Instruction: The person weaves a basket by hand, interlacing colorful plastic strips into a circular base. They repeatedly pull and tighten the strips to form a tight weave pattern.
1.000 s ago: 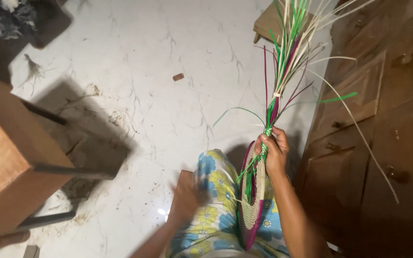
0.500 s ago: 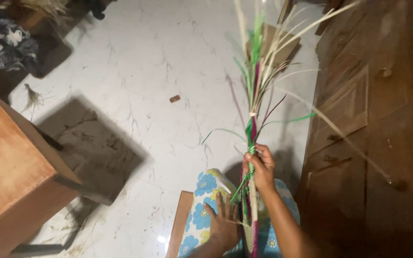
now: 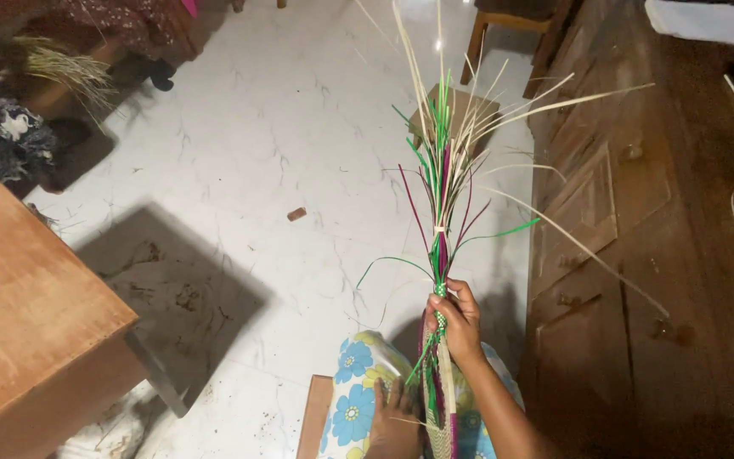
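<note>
White marble floor [image 3: 239,127] fills most of the view, spreading out left of and beyond the grip. A dark wooden cabinet [image 3: 639,255] stands close on the right of the grip, panelled doors facing it. A brown wooden desk [image 3: 27,306] sits well off to the left, throwing a shadow onto the floor. A small wooden stool [image 3: 460,106] stands beyond the grip, behind the loose strand tips. A blue-flowered cloth [image 3: 354,399] covers the lap just below and left of the grip. The bundle of strips [image 3: 441,195], pale, green and purple, stands nearly upright; its woven lower part runs down past the grip toward the lap, and the free ends fan out above it. Right hand [image 3: 454,323]: grip closed round the bundle just above the woven section, fingers wrapped, thumb side toward the camera. Left hand [image 3: 392,416]: low, below and left of the right grip, fingers spread against the flowered cloth beside the base of the weave; whether it pinches any strand, cannot tell. Change since a second ago: the bundle has swung from a rightward lean to near vertical, and the left hand has come in closer to the base. Judgement: work is being repositioned for handling the strands. A small brown scrap [image 3: 296,214] lies on the floor, well apart to the upper left.
</note>
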